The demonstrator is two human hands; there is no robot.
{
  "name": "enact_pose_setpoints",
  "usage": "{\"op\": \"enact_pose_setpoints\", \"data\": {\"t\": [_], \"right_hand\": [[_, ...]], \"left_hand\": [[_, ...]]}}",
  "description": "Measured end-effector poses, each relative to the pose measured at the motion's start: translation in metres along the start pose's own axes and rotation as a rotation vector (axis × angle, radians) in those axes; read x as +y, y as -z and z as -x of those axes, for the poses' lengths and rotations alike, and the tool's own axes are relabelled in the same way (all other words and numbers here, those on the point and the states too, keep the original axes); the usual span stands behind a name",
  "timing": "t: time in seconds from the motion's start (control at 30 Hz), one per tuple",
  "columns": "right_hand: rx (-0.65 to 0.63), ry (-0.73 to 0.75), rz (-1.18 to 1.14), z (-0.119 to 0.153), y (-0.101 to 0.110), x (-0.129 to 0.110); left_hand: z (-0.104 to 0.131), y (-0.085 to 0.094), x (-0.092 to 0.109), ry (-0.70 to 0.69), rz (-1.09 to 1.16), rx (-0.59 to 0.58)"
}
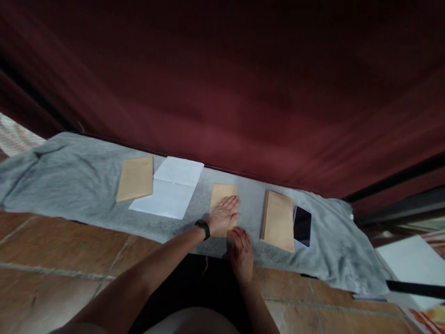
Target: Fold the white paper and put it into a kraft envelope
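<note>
A brown paper envelope (218, 191) lies on a grey cloth in front of me. My left hand (223, 215), with a dark band on its wrist, rests flat across the envelope, fingers stretched out. At the envelope's lower right corner is my right hand (242, 253), its fingers extended and slightly bent on the cloth; nothing shows in its grasp. To the left, a creased white sheet of paper (170, 192) is spread out, partly beneath another brown envelope (136, 180). A stack of brown envelopes (279, 220) sits to the right of my hands.
A phone (302, 226) with a dark screen lies beside the stack. The grey cloth (83, 181) covers a long, low surface. Behind it hangs a dark red fabric (222, 102). Tiled floor (62, 250) shows in front, and white papers (415, 264) are at far right.
</note>
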State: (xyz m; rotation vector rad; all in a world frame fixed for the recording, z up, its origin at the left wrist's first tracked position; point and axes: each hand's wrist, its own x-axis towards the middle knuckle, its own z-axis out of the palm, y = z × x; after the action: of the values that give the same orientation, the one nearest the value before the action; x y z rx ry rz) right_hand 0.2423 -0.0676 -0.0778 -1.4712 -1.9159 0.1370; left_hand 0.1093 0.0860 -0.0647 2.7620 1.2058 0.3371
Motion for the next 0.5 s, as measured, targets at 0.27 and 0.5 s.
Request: {"op": "enact_pose_setpoints", "data": {"t": [0.27, 0.5], "right_hand": [[0.069, -0.178, -0.107, 0.003, -0.006, 0.003], [0.034, -0.209, -0.159, 0.0, -0.001, 0.003]], "left_hand": [[0.038, 0.005, 0.025, -0.059, 0.044, 0.006], [0.071, 0.017, 0.047, -0.14, 0.094, 0.013]]}}
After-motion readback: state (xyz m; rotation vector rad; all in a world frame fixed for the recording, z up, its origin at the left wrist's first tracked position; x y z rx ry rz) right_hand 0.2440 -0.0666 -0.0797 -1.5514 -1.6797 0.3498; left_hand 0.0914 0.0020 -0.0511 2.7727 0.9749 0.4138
